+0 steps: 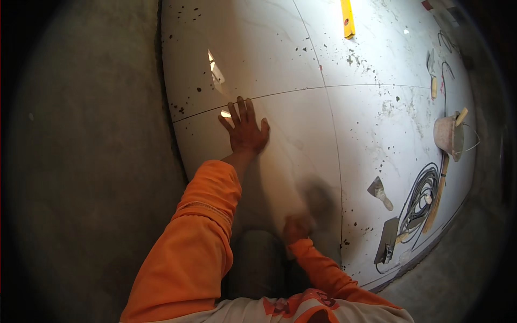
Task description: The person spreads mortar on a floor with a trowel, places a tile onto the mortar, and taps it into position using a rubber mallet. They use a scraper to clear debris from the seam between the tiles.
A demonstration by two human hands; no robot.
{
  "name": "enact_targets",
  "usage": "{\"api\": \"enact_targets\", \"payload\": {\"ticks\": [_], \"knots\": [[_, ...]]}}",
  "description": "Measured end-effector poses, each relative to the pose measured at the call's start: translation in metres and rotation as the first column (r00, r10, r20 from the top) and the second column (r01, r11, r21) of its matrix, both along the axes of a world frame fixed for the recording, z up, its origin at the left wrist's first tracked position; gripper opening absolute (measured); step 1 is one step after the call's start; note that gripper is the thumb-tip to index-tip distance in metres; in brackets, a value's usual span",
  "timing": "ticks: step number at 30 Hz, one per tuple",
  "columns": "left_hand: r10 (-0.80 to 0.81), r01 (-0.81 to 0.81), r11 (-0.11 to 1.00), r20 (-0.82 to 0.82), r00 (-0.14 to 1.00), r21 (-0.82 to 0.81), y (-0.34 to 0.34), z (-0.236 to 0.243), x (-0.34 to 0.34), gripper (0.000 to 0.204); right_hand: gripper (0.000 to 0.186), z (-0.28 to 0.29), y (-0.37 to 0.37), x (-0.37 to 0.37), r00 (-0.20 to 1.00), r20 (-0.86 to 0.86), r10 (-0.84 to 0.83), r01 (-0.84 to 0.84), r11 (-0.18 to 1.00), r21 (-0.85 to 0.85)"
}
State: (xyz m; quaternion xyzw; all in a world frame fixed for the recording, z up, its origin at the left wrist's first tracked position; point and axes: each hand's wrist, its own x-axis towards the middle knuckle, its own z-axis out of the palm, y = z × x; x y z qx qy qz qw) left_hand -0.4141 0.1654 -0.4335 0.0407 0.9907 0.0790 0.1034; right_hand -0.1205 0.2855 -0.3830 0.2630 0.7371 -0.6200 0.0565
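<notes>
My left hand [247, 132] lies flat on a glossy white floor tile [293, 145], fingers spread, its fingertips at the joint with the tile beyond. My right hand [298, 228] is closed in a fist low over the same tile, close to my knees, and smeared by motion. It grips what looks like a mallet, whose dark, rounded head [319, 198] is a blur to the upper right of the fist. The handle is hidden or too blurred to make out.
Bare grey concrete [97, 140] borders the tiles on the left. At right lie a putty knife [381, 192], a notched trowel [386, 240], a coiled cable [423, 188], a brush [437, 196], a bucket [446, 133] and a pointing trowel [432, 72]. A yellow level [348, 19] lies ahead, among scattered crumbs.
</notes>
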Motion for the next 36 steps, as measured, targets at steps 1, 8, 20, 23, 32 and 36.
{"api": "enact_targets", "payload": {"ticks": [1,8,20,23,32,36], "knots": [[0.005,-0.005,1.0,0.01,1.0,-0.006,0.004,0.002,-0.003,0.077,0.031,-0.034,0.005,0.015,0.99,0.142,0.026,-0.077,0.927,0.368],[0.014,-0.014,1.0,-0.014,1.0,0.005,0.005,-0.002,-0.008,0.077,0.022,-0.008,0.028,-0.008,0.935,-0.055,0.352,-0.354,0.905,-0.235],[0.034,-0.034,0.998,0.0,0.999,-0.059,-0.029,-0.009,0.01,0.076,0.01,0.037,0.024,-0.039,0.92,0.092,0.38,-0.389,0.915,0.109],[-0.001,0.001,1.0,-0.05,0.999,-0.005,0.003,-0.007,-0.003,0.076,0.011,-0.003,0.031,-0.015,0.988,0.025,0.15,-0.15,0.988,-0.03],[0.022,-0.022,1.0,-0.034,0.999,0.0,-0.001,-0.002,-0.004,0.076,0.014,0.007,0.041,-0.02,0.899,0.298,0.319,-0.373,0.916,0.145],[0.041,-0.041,0.999,-0.044,0.998,-0.006,-0.013,-0.011,-0.002,0.076,0.018,0.047,0.022,-0.042,0.962,0.245,0.122,-0.154,0.981,0.118]]}}
